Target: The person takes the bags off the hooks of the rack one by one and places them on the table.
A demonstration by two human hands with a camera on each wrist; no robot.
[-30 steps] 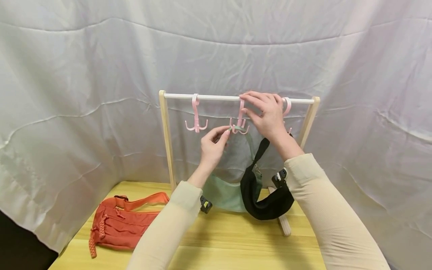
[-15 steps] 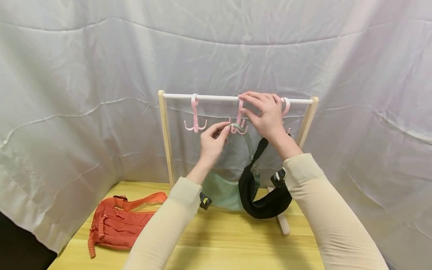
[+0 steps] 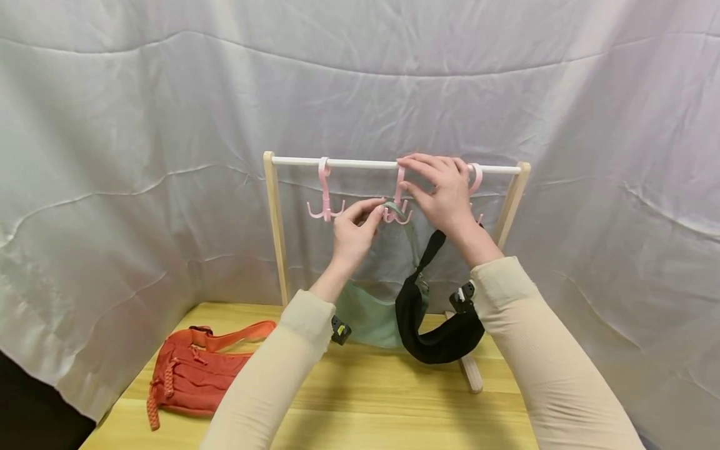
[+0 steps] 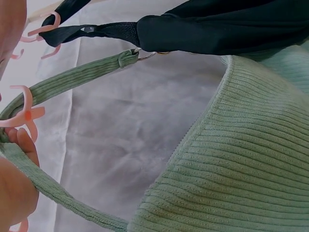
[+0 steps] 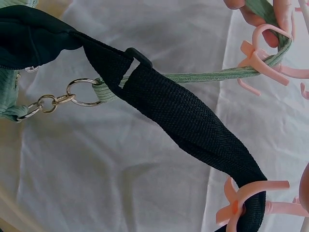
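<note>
My left hand (image 3: 353, 237) pinches the strap (image 4: 72, 79) of a green corduroy shoulder bag (image 3: 371, 315) between thumb and fingers. The strap loops across the prongs of the middle pink multi-prong hook (image 3: 397, 215); metal rings and a short chain (image 5: 48, 103) join it to the bag. My right hand (image 3: 444, 190) holds that hook's stem near the white rail, with fingertips on the rail. A black bag (image 3: 441, 340) hangs at the right, its webbing strap (image 5: 183, 116) over the right-hand pink hook (image 5: 236, 205). It partly covers the green bag.
The white rail (image 3: 360, 164) spans a small wooden-post rack (image 3: 275, 231). Another pink hook (image 3: 325, 194) hangs at its left. An orange-red zip bag (image 3: 194, 375) lies on the yellow wood-grain table (image 3: 394, 400), partly behind my left sleeve. Grey-white cloth (image 3: 360, 81) hangs behind.
My left hand has risen slightly with the green strap, which now arches higher over the middle hook's prongs. The green bag has lifted a little. My right hand stays at the hook.
</note>
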